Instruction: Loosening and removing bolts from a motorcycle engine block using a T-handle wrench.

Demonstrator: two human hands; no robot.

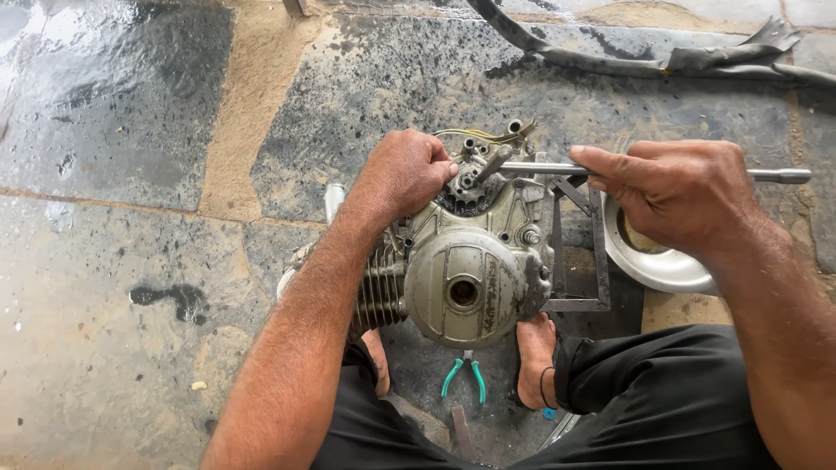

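A grey motorcycle engine [470, 270] with cooling fins and a round side cover stands on a dark metal frame [576, 261] on the stone floor. My left hand [405, 174] grips the top left of the engine, next to a toothed sprocket [461, 196]. My right hand [675, 191] is closed around a long steel socket wrench bar [779, 175], whose left end sits on a fitting beside the sprocket. My two bare feet rest under the engine.
Green-handled pliers [463, 374] lie on the floor between my feet. A shiny metal bowl [662, 265] sits to the right of the frame. A dark rubber strip [644, 61] runs along the top. The stone floor looks wet at upper left.
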